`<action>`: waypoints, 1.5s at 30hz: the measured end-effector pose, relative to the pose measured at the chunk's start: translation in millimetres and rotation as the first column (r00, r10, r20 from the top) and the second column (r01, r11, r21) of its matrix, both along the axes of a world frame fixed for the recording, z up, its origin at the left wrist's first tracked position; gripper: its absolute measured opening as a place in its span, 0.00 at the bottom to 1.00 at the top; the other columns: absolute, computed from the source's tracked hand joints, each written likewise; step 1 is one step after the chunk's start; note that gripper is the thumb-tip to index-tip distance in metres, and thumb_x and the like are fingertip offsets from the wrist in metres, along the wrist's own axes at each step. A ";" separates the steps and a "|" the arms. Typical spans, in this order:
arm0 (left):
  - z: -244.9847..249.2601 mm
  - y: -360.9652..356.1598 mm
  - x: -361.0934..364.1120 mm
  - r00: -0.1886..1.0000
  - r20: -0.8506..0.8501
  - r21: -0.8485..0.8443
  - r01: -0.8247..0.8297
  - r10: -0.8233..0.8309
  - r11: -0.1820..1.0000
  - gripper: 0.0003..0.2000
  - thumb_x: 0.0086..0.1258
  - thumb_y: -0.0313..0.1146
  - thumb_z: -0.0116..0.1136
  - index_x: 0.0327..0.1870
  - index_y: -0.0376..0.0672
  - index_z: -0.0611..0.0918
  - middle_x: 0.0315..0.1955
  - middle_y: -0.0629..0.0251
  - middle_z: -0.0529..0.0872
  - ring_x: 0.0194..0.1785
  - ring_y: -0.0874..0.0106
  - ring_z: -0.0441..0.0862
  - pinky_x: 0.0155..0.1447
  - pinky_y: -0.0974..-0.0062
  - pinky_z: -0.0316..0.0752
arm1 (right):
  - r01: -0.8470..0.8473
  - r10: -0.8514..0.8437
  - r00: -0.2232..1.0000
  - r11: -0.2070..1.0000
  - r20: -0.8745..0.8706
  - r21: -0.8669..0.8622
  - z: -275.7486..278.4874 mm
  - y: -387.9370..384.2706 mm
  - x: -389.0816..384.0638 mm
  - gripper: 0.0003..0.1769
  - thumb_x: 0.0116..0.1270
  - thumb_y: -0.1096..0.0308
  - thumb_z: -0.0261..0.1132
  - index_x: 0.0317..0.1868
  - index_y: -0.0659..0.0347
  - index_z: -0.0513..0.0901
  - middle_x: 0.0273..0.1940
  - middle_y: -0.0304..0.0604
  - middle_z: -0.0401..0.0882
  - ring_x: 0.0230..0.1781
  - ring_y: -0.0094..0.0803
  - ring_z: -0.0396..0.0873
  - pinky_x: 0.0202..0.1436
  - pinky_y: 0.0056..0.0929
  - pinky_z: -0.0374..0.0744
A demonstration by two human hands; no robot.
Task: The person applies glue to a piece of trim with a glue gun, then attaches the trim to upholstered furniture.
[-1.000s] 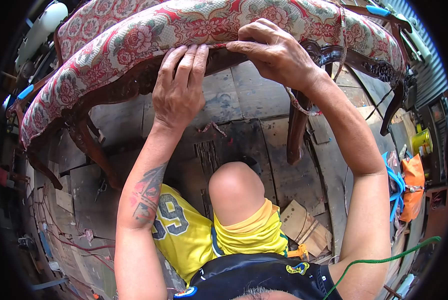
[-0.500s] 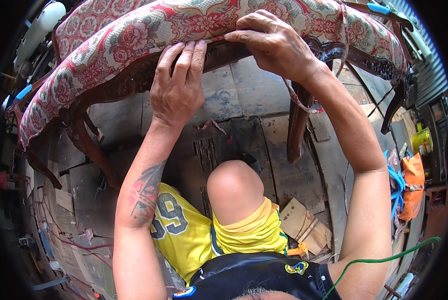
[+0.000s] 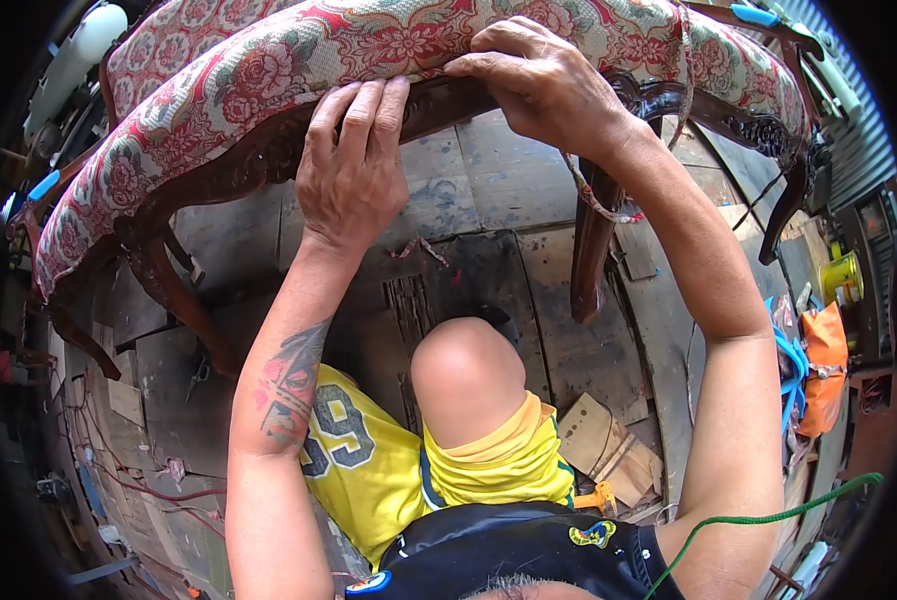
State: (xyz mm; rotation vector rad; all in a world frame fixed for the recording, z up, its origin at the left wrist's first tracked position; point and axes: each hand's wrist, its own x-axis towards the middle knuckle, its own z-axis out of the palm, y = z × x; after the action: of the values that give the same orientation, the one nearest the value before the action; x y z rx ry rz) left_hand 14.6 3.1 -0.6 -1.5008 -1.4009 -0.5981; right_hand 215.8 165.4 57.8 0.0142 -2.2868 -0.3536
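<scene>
A carved dark-wood sofa seat (image 3: 254,165) with red-and-cream floral upholstery (image 3: 269,70) spans the top of the view. My left hand (image 3: 354,170) has its fingers stretched up against the lower fabric edge, slightly apart; its thumb is hidden. To its right, my right hand (image 3: 559,90) pinches a narrow fabric trim (image 3: 429,74) where the upholstery meets the wood. A loose length of patterned trim (image 3: 601,205) dangles below my right wrist beside a front leg (image 3: 594,250). Another strand (image 3: 691,75) hangs over the seat front.
Worn wooden boards (image 3: 589,330) make up the floor, with a trim scrap (image 3: 421,250) on them. Wood pieces (image 3: 609,450) lie near my bent knee (image 3: 469,375). At right are an orange bag (image 3: 824,370), blue straps (image 3: 794,365) and a yellow tin (image 3: 842,278).
Both hands stay at the fabric edge. My left fingers have shifted very slightly left and up, and the right fingertips slightly left. The camera view has moved a little.
</scene>
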 end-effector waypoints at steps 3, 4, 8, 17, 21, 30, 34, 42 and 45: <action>-0.3 0.4 -0.7 1.000 0.008 0.008 0.020 -0.020 1.000 0.20 0.80 0.27 0.60 0.71 0.49 0.85 0.63 0.68 0.85 0.69 0.64 0.78 0.75 0.67 0.75 | -0.018 0.018 1.000 1.000 0.004 -0.010 -2.5 2.2 1.2 0.18 0.67 0.76 0.73 0.57 0.53 0.90 0.53 0.44 0.87 0.60 0.44 0.87 0.68 0.43 0.86; -0.5 0.8 -0.9 1.000 0.009 0.007 0.019 -0.019 1.000 0.20 0.80 0.27 0.60 0.71 0.49 0.85 0.63 0.68 0.85 0.69 0.64 0.78 0.75 0.67 0.75 | -0.024 0.024 1.000 1.000 0.007 -0.008 -3.4 2.8 1.1 0.19 0.67 0.75 0.73 0.58 0.52 0.90 0.53 0.44 0.87 0.60 0.44 0.86 0.68 0.43 0.86; 0.6 0.5 0.7 1.000 0.015 0.003 0.010 -0.010 1.000 0.20 0.80 0.27 0.61 0.70 0.49 0.85 0.63 0.68 0.85 0.68 0.63 0.78 0.74 0.67 0.76 | -0.060 0.060 0.998 0.998 -0.013 0.006 -4.2 3.9 0.4 0.22 0.68 0.81 0.72 0.59 0.53 0.91 0.52 0.45 0.88 0.56 0.46 0.87 0.63 0.44 0.87; 4.3 3.5 5.8 0.999 0.032 0.014 -0.002 0.002 1.000 0.17 0.80 0.28 0.61 0.67 0.48 0.86 0.61 0.67 0.84 0.67 0.61 0.78 0.72 0.65 0.77 | -0.049 0.049 0.999 0.999 0.006 0.021 -2.2 2.9 1.3 0.23 0.68 0.82 0.71 0.60 0.52 0.90 0.53 0.45 0.87 0.56 0.45 0.87 0.65 0.43 0.87; 2.7 2.9 6.0 1.000 0.017 0.012 -0.020 0.020 1.000 0.18 0.79 0.28 0.62 0.68 0.48 0.85 0.61 0.67 0.84 0.67 0.62 0.78 0.72 0.66 0.77 | -0.048 0.048 0.999 0.999 0.008 0.015 -1.3 6.0 1.0 0.23 0.67 0.82 0.71 0.61 0.52 0.90 0.53 0.45 0.87 0.57 0.46 0.87 0.65 0.43 0.87; -3.0 3.7 2.8 0.999 -0.037 0.019 -0.024 0.024 1.000 0.20 0.78 0.32 0.65 0.70 0.48 0.85 0.62 0.67 0.83 0.69 0.62 0.77 0.74 0.65 0.77 | -0.008 0.007 1.000 0.998 0.021 0.066 -4.1 6.3 2.1 0.24 0.66 0.82 0.71 0.61 0.54 0.90 0.55 0.46 0.86 0.57 0.45 0.86 0.65 0.43 0.87; -2.8 4.5 4.8 1.000 -0.027 0.016 0.004 -0.004 1.000 0.21 0.78 0.34 0.67 0.70 0.47 0.84 0.63 0.66 0.83 0.69 0.61 0.77 0.75 0.62 0.75 | 0.016 -0.019 0.999 0.995 0.027 0.097 -5.0 4.5 1.7 0.25 0.63 0.82 0.71 0.61 0.56 0.89 0.55 0.46 0.86 0.57 0.45 0.86 0.65 0.43 0.87; -7.1 6.7 3.2 0.997 -0.076 0.024 -0.028 0.029 0.999 0.25 0.77 0.42 0.67 0.72 0.45 0.83 0.63 0.63 0.81 0.70 0.59 0.76 0.79 0.58 0.75 | 0.047 -0.047 0.999 0.988 -0.007 0.145 -11.2 2.0 -0.4 0.27 0.61 0.82 0.72 0.62 0.56 0.89 0.56 0.46 0.86 0.58 0.46 0.86 0.66 0.43 0.87; -6.0 5.0 6.1 0.995 -0.082 0.014 -0.058 0.059 0.998 0.25 0.77 0.43 0.67 0.72 0.45 0.83 0.62 0.63 0.81 0.70 0.59 0.76 0.80 0.58 0.75 | 0.062 -0.060 0.998 0.985 -0.018 0.163 -12.3 0.2 -0.6 0.28 0.61 0.81 0.72 0.64 0.56 0.89 0.57 0.47 0.85 0.59 0.47 0.86 0.67 0.45 0.86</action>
State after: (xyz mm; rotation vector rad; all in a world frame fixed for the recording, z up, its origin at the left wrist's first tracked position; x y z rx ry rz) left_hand 20.7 8.1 -6.6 -1.4543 -1.3711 -0.5016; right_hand 215.2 165.6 45.6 0.0249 -2.2435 -0.5709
